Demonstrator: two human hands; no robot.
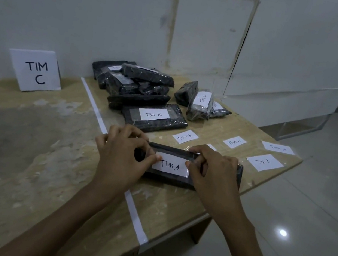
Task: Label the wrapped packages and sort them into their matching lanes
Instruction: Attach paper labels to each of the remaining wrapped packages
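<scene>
my left hand (123, 153) + right hand (212, 171) pinching TIM A label (171, 165) on black package (177, 180) | Tim B package (175, 124) just behind it

Seen only as two bare forearms and their grips. Left forearm (72, 212) at lower left of the frame, right forearm (255, 244) at lower right, both slim and tapering toward narrow wrists. Uncovered from wrist to the bottom edge; whatever is worn higher up lies out of frame. Left grip (122, 155) and right grip (214, 174), near the centre, bare-skinned, with slender fingers, creased knuckles and short nails. Finer detail lost in dim light.
</scene>
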